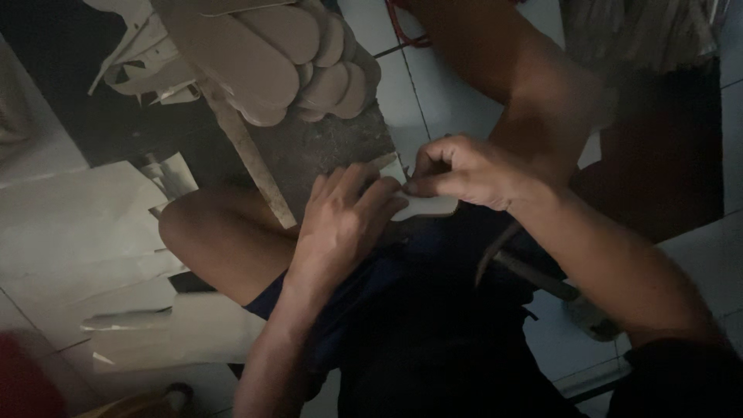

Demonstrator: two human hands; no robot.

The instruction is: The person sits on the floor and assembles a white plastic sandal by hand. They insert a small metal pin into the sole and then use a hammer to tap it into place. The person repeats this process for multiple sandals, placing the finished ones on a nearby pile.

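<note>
I see a pale flat sole piece lying across my lap, at the edge of a dark stone slab. My left hand lies spread flat on its near end, pressing it down. My right hand is curled narrow, fingertips pinching the piece's upper edge; whether it also grips a small tool I cannot tell in this dim light. I judge the piece light, thin and bendy, not fragile, best held by its edges. A stack of soles sits well beyond, on the slab's far side.
</note>
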